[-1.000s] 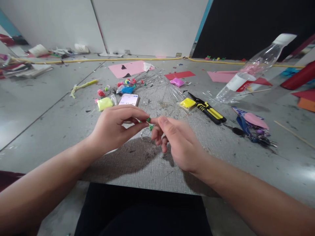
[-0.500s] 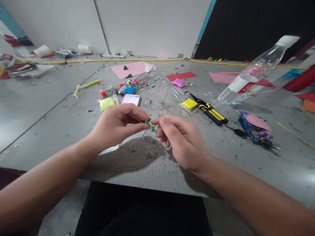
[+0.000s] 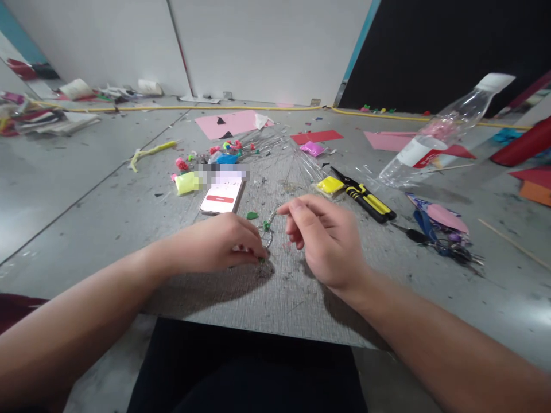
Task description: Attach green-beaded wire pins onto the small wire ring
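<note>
My right hand (image 3: 325,241) is closed, its thumb and forefinger pinching close to the end of a thin silvery wire (image 3: 272,215). On that wire sits a small green clay lump (image 3: 267,226), with a wire loop hanging below it. My left hand (image 3: 215,244) is low over the table, palm down and fingers closed beside the loop's lower side. A speck of green shows at its fingertips, but what they grip is mostly hidden. Just above the left knuckles lies a flat green clay piece (image 3: 252,215).
Beyond my left hand lies a lit phone (image 3: 221,195). Yellow clay packets (image 3: 330,184), black-yellow pliers (image 3: 370,201), keys (image 3: 460,249) and a leaning plastic bottle (image 3: 415,158) are to the right. Loose wires (image 3: 275,146), coloured clay bits and pink paper (image 3: 228,123) lie farther back.
My left hand has dropped from the upper green clay down to the table, uncovering the phone and the flat green piece. My right hand has barely moved.
</note>
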{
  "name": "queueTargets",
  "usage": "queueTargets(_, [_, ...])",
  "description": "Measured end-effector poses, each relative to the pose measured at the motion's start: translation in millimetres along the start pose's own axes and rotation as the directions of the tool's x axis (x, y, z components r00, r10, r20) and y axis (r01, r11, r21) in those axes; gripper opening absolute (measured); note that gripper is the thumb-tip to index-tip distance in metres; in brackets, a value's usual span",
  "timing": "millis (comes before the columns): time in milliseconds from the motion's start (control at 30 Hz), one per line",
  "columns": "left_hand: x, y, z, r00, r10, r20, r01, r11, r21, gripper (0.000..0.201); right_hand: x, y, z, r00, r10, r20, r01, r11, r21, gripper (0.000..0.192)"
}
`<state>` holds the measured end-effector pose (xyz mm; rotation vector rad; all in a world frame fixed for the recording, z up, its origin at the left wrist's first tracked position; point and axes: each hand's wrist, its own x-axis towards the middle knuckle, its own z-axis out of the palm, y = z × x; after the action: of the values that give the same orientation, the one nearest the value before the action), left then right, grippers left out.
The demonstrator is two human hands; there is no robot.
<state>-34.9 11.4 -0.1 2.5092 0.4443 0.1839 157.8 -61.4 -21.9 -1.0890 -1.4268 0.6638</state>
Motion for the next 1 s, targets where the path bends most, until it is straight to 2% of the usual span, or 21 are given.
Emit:
queueTargets(67, [-0.2,-1.7,1.6,0.997,0.038,0.072,-0.039,0.999,0.022,0.019,2.2,3.0,-0.5,1.0,0.019,0.006,-0.019,1.0,0.006,0.032])
queueTargets(300, [-1.2,-2.4,-7.2,0.988,-0.025,0.15,0.014,0.997,0.077,0.019,5.7,9.0,-0.5,0.999,0.033,0.026,-0.034,0.999,0.009,0.034])
queueTargets(367, [-0.1,-6.2,-10.0,0.994,-0.05,0.092,0.039,0.993,0.115,0.017,6.3,9.5,-0.2,0.999,0.033,0.02,-0.033,0.999,-0.004,0.034])
queueTargets(400, [0.7,-9.4,-10.3,0.997,-0.069,0.024,0.064,0.986,0.151,0.018,6.7,9.6,0.0,0.999,0.031,0.014,-0.031,0.999,-0.01,0.034])
queueTargets(467, [2.5,-17.9,-8.3,0.977,-0.094,-0.19,0.145,0.951,0.274,0.02,7.5,9.5,0.4,0.999,0.032,0.007,-0.032,0.999,-0.024,0.033])
queueTargets(500, [3.5,-22.6,-6.3,0.959,-0.1,-0.264,0.189,0.923,0.335,0.021,7.8,9.4,0.6,0.999,0.034,0.006,-0.033,0.999,-0.032,0.033])
queueTargets(567, [5.7,-31.2,-1.5,0.945,-0.113,-0.307,0.242,0.872,0.425,0.027,8.1,9.7,0.9,0.999,0.036,0.012,-0.035,0.998,-0.05,0.031])
queueTargets(667, [9.7,-39.7,4.7,0.94,-0.157,-0.304,0.29,0.836,0.466,0.024,8.3,11.2,1.2,0.999,0.029,0.018,-0.028,0.997,-0.073,0.03])
queueTargets(767, [13.2,-42.4,6.8,0.923,-0.186,-0.337,0.323,0.85,0.417,0.019,9.6,13.8,1.1,1.0,0.023,0.017,-0.021,0.996,-0.091,0.029])
queueTargets(833, [14.2,-41.0,6.1,0.897,-0.209,-0.389,0.343,0.884,0.317,0.013,11.5,15.8,0.8,0.999,0.025,0.021,-0.022,0.995,-0.099,0.028])
queueTargets(933, [13.4,-33.5,4.1,0.845,-0.27,-0.462,0.308,0.952,0.006,0.011,14.5,19.2,0.5,0.999,0.004,0.043,0.002,0.99,-0.139,0.024])
queueTargets(1000, [12.0,-26.0,3.1,0.833,-0.296,-0.467,0.223,0.953,-0.206,0.015,15.9,21.3,0.9,0.995,-0.045,0.086,0.06,0.98,-0.191,0.018])
